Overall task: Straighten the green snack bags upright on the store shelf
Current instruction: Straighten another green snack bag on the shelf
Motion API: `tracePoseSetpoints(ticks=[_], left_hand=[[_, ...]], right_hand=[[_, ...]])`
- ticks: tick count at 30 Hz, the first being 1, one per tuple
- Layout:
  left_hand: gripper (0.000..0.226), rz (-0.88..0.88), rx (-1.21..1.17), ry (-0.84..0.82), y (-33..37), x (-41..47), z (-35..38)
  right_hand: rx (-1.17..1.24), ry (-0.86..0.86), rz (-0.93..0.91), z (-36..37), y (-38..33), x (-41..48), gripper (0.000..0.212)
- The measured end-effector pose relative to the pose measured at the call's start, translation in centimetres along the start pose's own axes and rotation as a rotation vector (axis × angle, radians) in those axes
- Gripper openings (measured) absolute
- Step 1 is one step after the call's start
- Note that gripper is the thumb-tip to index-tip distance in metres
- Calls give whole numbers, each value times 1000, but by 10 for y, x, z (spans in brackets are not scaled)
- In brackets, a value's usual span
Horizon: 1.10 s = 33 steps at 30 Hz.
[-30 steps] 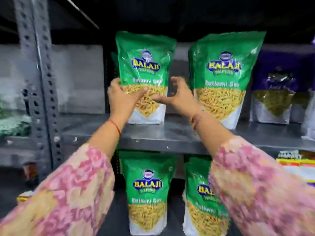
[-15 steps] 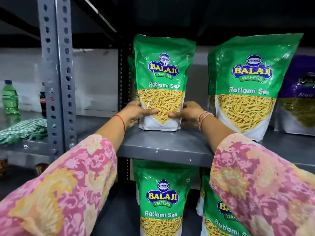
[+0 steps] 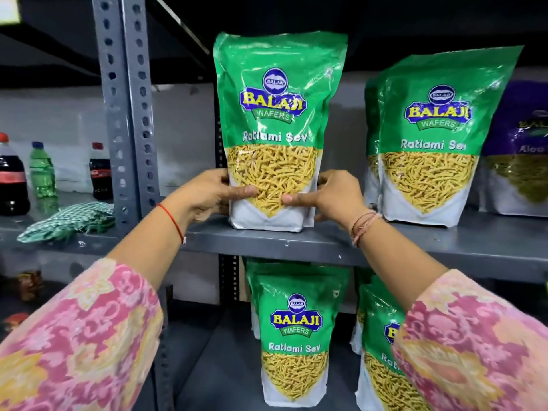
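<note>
A green snack bag (image 3: 278, 129) labelled Ratlami Sev stands upright at the front of a grey metal shelf (image 3: 296, 241). The left hand (image 3: 207, 192) grips its lower left edge and the right hand (image 3: 332, 194) its lower right edge, thumbs pressed on the front. Just to the right, a second green bag (image 3: 436, 137) leans slightly. Two more bags (image 3: 293, 333) stand on the shelf below.

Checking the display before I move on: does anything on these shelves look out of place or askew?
A crumpled green checked cloth lies on the left shelf by the drink bottles. The green bag right of the held bag leans slightly right.
</note>
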<state>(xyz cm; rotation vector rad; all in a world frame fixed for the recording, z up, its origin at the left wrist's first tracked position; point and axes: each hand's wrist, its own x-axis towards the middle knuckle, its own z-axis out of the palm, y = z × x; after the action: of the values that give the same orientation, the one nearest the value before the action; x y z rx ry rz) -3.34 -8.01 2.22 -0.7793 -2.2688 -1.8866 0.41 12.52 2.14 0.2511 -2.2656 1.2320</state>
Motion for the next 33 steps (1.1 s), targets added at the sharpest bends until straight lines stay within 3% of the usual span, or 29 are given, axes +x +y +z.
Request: tracePoseSetpoints(ticks=[5, 8, 11, 13, 15, 17, 20, 25, 27, 29, 30, 33], left_hand=[[33, -23, -57, -33, 0, -4, 0], [28, -23, -110, -37, 0, -7, 2], [53, 21, -132, 3, -3, -14, 6], [49, 259, -53, 295, -2, -21, 17], [23, 576, 13, 735, 5, -31, 35], [10, 738, 76, 829, 20, -36, 69], [14, 665, 169, 531, 40, -6, 133], [75, -24, 215, 50, 49, 76, 210], [69, -167, 180, -61, 44, 93, 229], [41, -183, 96, -131, 35, 102, 240], [38, -166, 62, -141, 32, 104, 244], [52, -91, 53, -90, 30, 104, 248]], right_hand=[[-38, 22, -20, 2, 2, -1, 60], [-56, 58, -32, 4, 2, -6, 59], [-64, 66, -77, 4, 8, -16, 56], [-14, 85, -75, -9, 21, -21, 86], [-33, 229, -166, -38, 34, -25, 96], [-137, 418, -229, -79, 51, -22, 95], [-227, 548, -91, -143, 80, 0, 96], [-41, 169, 253, -192, 120, 28, 69], [44, 97, 264, -190, 127, 31, 54], [171, 52, 244, -185, 128, 31, 47], [223, 51, 236, -184, 129, 30, 47], [304, 83, 230, -185, 128, 26, 46]])
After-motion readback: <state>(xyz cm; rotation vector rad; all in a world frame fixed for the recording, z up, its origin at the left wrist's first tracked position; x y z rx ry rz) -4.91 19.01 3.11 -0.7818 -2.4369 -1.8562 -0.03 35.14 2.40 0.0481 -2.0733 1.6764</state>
